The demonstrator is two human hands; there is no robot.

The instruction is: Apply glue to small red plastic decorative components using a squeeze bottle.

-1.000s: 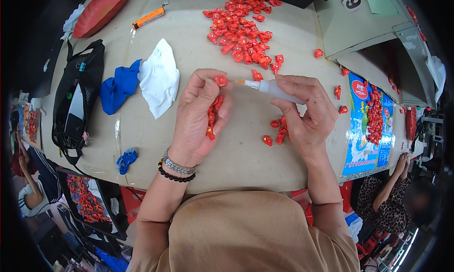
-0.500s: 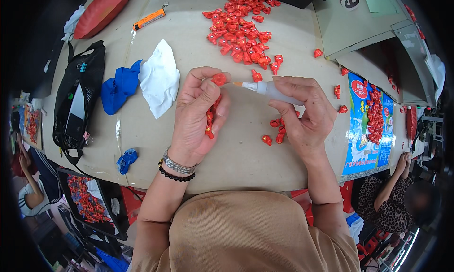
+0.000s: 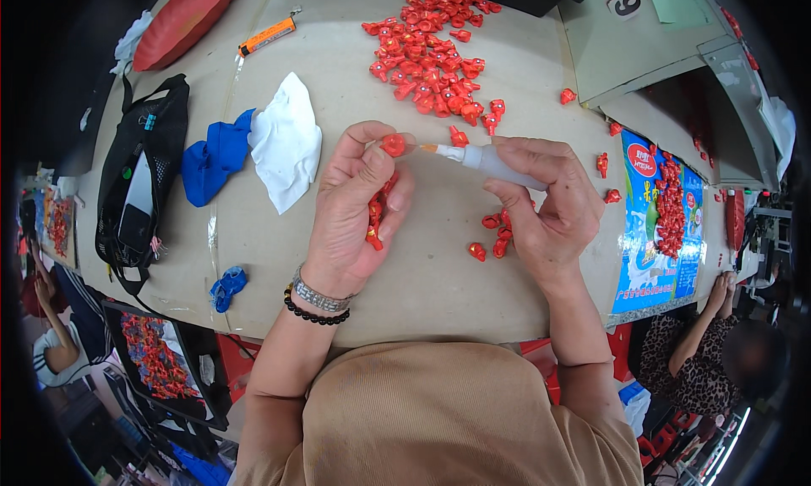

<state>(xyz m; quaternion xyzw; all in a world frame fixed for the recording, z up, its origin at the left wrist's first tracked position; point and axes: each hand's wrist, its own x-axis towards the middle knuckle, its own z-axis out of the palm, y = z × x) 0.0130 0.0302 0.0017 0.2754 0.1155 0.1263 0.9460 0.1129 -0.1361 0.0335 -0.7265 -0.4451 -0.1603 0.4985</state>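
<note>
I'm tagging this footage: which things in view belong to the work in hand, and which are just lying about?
Apparently in the work:
left hand, pinching one red piece, others in its palm
right hand, holding a pale bottle aimed at that piece
piled red pieces

Apparently just lying about:
white cloth
blue cloth
black mesh bag
orange stick-shaped item

Red pieces (image 3: 393, 145), whitish bottle (image 3: 503, 167), brown shirt (image 3: 431, 406), blue cloth (image 3: 217, 158), white cloth (image 3: 287, 141), leopard-print garment (image 3: 703, 385)
</note>
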